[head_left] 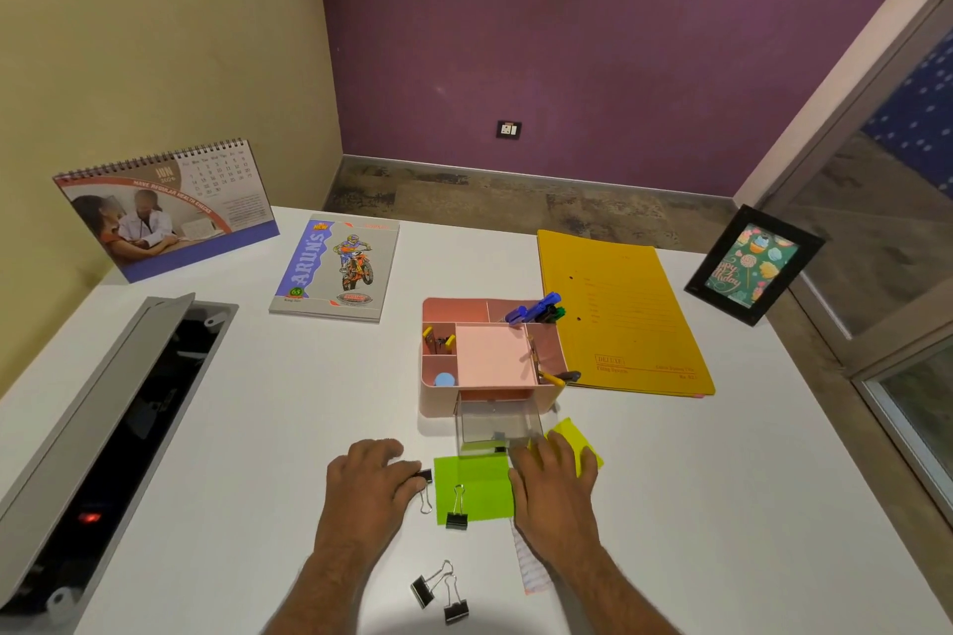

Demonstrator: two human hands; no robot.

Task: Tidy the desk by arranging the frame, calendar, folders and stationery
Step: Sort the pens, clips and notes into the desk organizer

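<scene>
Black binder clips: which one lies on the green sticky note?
The black binder clip at the green sticky note's near edge; one is under the left hand, two lie nearer on bare desk.

White desk (289, 402), pink organiser (490, 356) with blue and green pens (536, 312), mustard-yellow folder (619, 315), lime-green sticky notes (474, 487), a yellow pad (572, 436), black binder clips (456, 513), and a black frame (753, 266) showing pastel cupcakes on teal.

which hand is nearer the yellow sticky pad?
Right. The right hand overlaps the yellow sticky pad; the left hand is across the green sticky pad.
</scene>
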